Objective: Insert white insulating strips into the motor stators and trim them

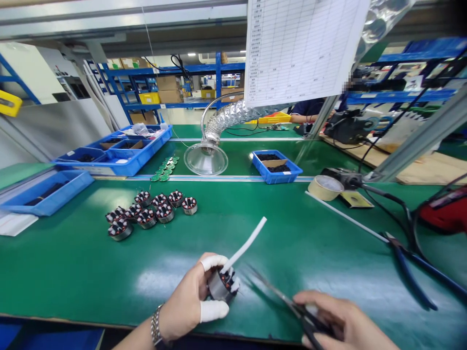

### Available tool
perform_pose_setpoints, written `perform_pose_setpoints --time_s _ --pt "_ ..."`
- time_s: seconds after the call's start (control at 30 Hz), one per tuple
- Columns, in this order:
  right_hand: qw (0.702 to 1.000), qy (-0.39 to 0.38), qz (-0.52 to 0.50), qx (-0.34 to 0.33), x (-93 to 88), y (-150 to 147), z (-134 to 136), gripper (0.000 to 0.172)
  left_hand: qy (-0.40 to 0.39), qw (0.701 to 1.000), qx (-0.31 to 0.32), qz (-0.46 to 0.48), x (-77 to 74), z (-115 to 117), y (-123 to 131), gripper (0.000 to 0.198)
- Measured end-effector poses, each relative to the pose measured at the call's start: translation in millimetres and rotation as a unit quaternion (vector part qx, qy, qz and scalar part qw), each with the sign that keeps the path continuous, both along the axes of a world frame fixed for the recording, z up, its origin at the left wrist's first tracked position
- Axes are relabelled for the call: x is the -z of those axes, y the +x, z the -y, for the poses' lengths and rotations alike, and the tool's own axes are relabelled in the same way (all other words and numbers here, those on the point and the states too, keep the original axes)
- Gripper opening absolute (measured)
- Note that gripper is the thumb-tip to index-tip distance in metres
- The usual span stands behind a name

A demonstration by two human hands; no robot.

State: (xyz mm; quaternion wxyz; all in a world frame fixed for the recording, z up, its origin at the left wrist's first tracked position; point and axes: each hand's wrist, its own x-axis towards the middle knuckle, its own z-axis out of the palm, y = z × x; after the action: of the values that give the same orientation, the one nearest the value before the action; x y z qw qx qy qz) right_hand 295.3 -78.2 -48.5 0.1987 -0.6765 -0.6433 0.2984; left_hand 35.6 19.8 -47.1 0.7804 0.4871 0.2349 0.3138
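Note:
My left hand (188, 294), with white finger cots on thumb and forefinger, grips a motor stator (221, 288), a round metal ring with dark and copper windings inside. Out of its top a white sleeve tube (246, 247) sticks up and to the right. In my right hand (339, 318) is a pair of scissors (294, 307) with black handles, its blades pointing left toward the stator but apart from it. Several similar stators (146, 218) stand grouped on the green table (226, 209) farther back on the left.
Blue-handled pliers (412, 272) and a thin white rod (350, 218) lie at right, near a tape roll (326, 187). A blue bin (276, 167) sits at the back. Small green circuit boards (166, 169) lie near a clear extraction hood (206, 159). A paper sheet (302, 48) hangs above.

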Motion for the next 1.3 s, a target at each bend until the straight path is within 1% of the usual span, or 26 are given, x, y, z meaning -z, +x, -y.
perform_pose_setpoints --time_s 0.03,0.07,0.1,0.13,0.17,0.23,0.27,0.3,0.33,0.37,0.43,0.5,0.53,0.6,0.67,0.73,0.8,0.87,0.93,1.03,1.1,1.17,1.23,1.27,1.3 --pt "0.996 0.053 0.069 0.013 2.3 8.7 -3.6 0.029 -0.011 1.000 -0.001 0.008 -0.6 -0.2 0.1 0.047" --pt "0.983 0.109 0.147 0.026 4.9 17.9 -8.5 0.031 -0.026 1.000 -0.001 0.015 -1.0 -0.1 0.3 0.047" --pt "0.960 0.155 0.229 0.034 7.2 26.5 -14.4 0.033 -0.044 0.999 -0.002 0.021 -1.3 0.2 0.6 0.048" --pt "0.937 0.180 0.299 0.024 8.3 33.7 -20.8 0.034 -0.063 0.998 -0.005 0.024 -1.6 0.8 0.8 0.049" --pt "0.918 0.189 0.350 0.006 7.3 38.4 -27.1 0.032 -0.081 0.996 -0.008 0.025 -2.1 1.5 0.9 0.051" --pt "0.889 0.191 0.416 -0.025 -2.2 38.1 -37.4 0.023 -0.109 0.994 -0.013 0.024 -3.7 3.2 0.8 0.053" --pt "0.877 0.209 0.432 -0.024 -10.5 32.8 -40.6 0.022 -0.118 0.993 -0.013 0.024 -4.8 4.0 0.6 0.053" --pt "0.863 0.246 0.442 -0.018 -20.1 24.3 -42.3 0.023 -0.126 0.992 -0.013 0.024 -6.2 4.8 0.3 0.052" --pt "0.846 0.303 0.438 -0.016 -29.9 13.4 -43.0 0.026 -0.131 0.991 -0.011 0.022 -7.7 5.6 0.0 0.052" --pt "0.834 0.360 0.417 -0.032 -38.5 1.0 -43.1 0.030 -0.135 0.991 -0.009 0.019 -9.3 6.5 -0.3 0.053" --pt "0.818 0.437 0.357 -0.114 -48.0 -24.2 -44.7 0.038 -0.139 0.990 0.002 0.010 -12.7 8.5 -0.9 0.054" --pt "0.809 0.462 0.321 -0.171 -44.3 -41.1 -51.9 0.036 -0.144 0.989 0.021 0.003 -15.4 10.8 -1.7 0.056" --pt "0.808 0.461 0.316 -0.187 -38.5 -43.3 -58.1 0.033 -0.151 0.988 0.032 0.002 -16.1 11.8 -2.4 0.055" --pt "0.815 0.433 0.345 -0.173 -24.9 -31.6 -73.9 0.030 -0.169 0.985 0.042 0.002 -15.9 13.2 -4.5 0.053" --pt "0.825 0.396 0.385 -0.115 -15.6 0.3 -90.0 0.027 -0.179 0.984 0.028 -0.001 -13.3 13.4 -6.8 0.050" --pt "0.834 0.362 0.416 -0.035 -13.0 42.7 -102.6 0.025 -0.163 0.986 -0.003 -0.013 -8.8 12.2 -8.4 0.051" --pt "0.839 0.329 0.434 0.022 -12.8 81.6 -110.3 0.023 -0.120 0.992 -0.038 -0.029 -3.3 9.2 -8.7 0.058" --pt "0.844 0.309 0.435 0.055 -9.7 105.2 -111.1 0.022 -0.062 0.995 -0.067 -0.040 2.7 4.7 -7.9 0.069" --pt "0.853 0.301 0.425 0.051 -2.0 109.4 -103.0 0.025 -0.007 0.995 -0.082 -0.058 8.1 -0.6 -5.8 0.079" --pt "0.867 0.295 0.400 0.008 15.2 92.2 -76.8 0.031 0.068 0.988 -0.095 -0.101 13.1 -8.0 -0.9 0.082" --pt "0.872 0.297 0.390 -0.007 26.8 79.1 -57.9 0.036 0.118 0.976 -0.109 -0.145 14.1 -11.8 0.8 0.079" --pt "0.868 0.305 0.392 0.000 35.4 71.9 -44.1 0.039 0.177 0.953 -0.119 -0.215 14.1 -14.3 -2.7 0.077" --pt "0.864 0.307 0.400 0.001 39.9 70.1 -37.1 0.040 0.225 0.929 -0.111 -0.272 13.9 -15.4 -13.0 0.080" --pt "0.864 0.305 0.401 -0.008 40.7 70.1 -35.8 0.040 0.235 0.926 -0.093 -0.281 13.9 -15.7 -20.3 0.083" --pt "0.865 0.299 0.402 -0.022 40.6 70.1 -35.4 0.039 0.232 0.930 -0.067 -0.278 13.8 -16.1 -28.1 0.085"
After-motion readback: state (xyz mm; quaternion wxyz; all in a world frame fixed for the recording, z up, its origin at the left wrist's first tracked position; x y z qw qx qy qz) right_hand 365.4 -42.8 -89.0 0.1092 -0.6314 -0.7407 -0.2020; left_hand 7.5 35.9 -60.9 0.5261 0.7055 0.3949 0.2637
